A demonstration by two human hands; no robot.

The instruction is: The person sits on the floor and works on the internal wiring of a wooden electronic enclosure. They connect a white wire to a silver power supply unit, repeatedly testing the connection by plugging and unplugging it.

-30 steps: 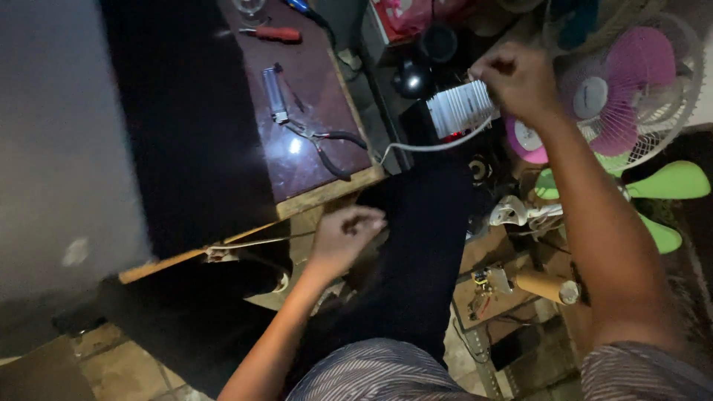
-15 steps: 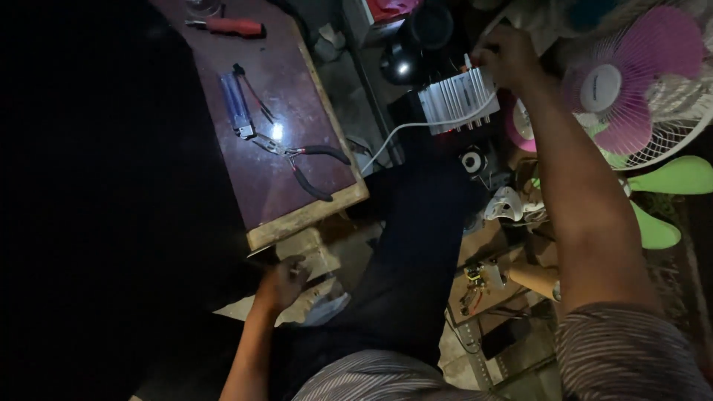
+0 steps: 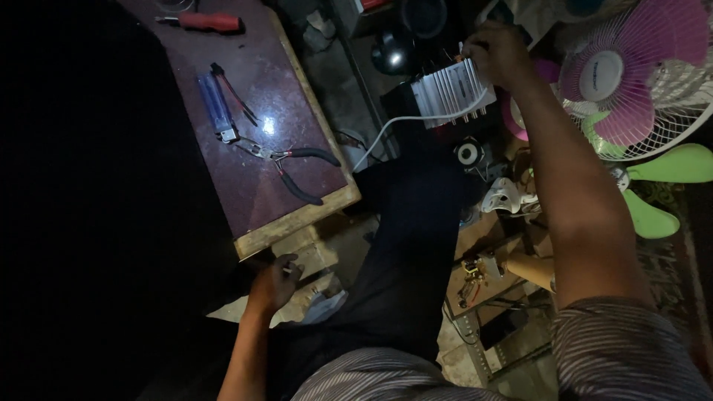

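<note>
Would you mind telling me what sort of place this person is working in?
Most likely a small, dim electrical repair workshop: pliers and a red-handled screwdriver lie on a worn wooden table, the right hand holds a finned metal box, and fan parts sit nearby.

A red-handled screwdriver (image 3: 200,21) lay far left on the glossy maroon tabletop (image 3: 256,160), near a translucent blue lighter (image 3: 215,106) and black-handled pliers (image 3: 293,169). The ribbed metal box (image 3: 449,93) was silver, its cable (image 3: 405,125) white. On the right, the fan (image 3: 631,70) had pink blades; loose blades (image 3: 661,189) were lime green. The sleeves (image 3: 631,349) were grey-striped.
</note>
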